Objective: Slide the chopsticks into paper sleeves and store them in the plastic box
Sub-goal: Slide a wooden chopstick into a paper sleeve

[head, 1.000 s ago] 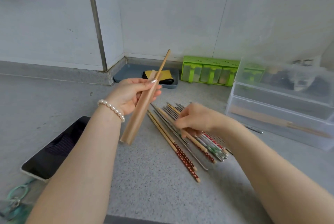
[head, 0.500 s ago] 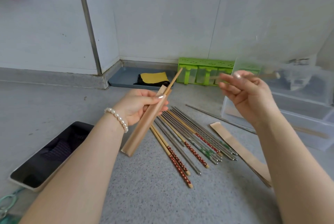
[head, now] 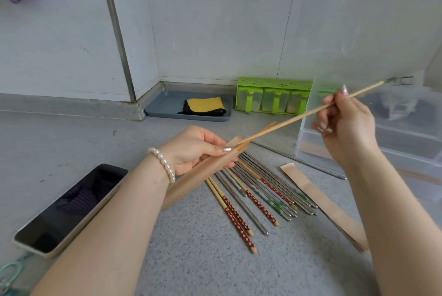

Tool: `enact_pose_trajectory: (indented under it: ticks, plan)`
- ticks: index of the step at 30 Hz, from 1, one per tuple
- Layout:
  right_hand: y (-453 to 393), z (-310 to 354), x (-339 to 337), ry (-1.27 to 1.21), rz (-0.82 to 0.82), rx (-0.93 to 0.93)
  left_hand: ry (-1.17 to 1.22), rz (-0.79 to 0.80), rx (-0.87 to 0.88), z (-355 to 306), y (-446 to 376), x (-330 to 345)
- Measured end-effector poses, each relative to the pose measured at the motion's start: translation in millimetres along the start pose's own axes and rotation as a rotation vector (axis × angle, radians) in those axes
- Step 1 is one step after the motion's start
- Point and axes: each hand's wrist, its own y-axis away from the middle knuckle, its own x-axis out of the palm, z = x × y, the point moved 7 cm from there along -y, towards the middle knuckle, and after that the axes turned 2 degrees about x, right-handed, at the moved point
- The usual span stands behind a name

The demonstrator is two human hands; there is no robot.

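Head view: our left hand [head: 191, 150] pinches the tan paper sleeve [head: 201, 173] above the desk — our right hand [head: 346, 126] grips a plain wooden chopstick [head: 299, 119], tip at the sleeve's mouth. We should slide it in straight.

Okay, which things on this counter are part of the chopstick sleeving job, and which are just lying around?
Part of the job:
paper sleeve in the left hand
plain chopstick in the right hand
loose chopsticks
spare sleeve
plastic box

Lying about:
phone
grey tray with cloth
green rack
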Motion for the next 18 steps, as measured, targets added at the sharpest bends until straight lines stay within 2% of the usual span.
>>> enact_pose_trajectory:
  ticks: [8,18]
  plan:
    - [0.4,-0.2,0.5,0.144,0.000,-0.042,-0.066,0.024,0.025,-1.3,0.8,5.5]
    - [-0.3,-0.2,-0.5,0.176,0.016,-0.048,-0.195,-0.021,0.063,-0.8,-2.6,4.0]
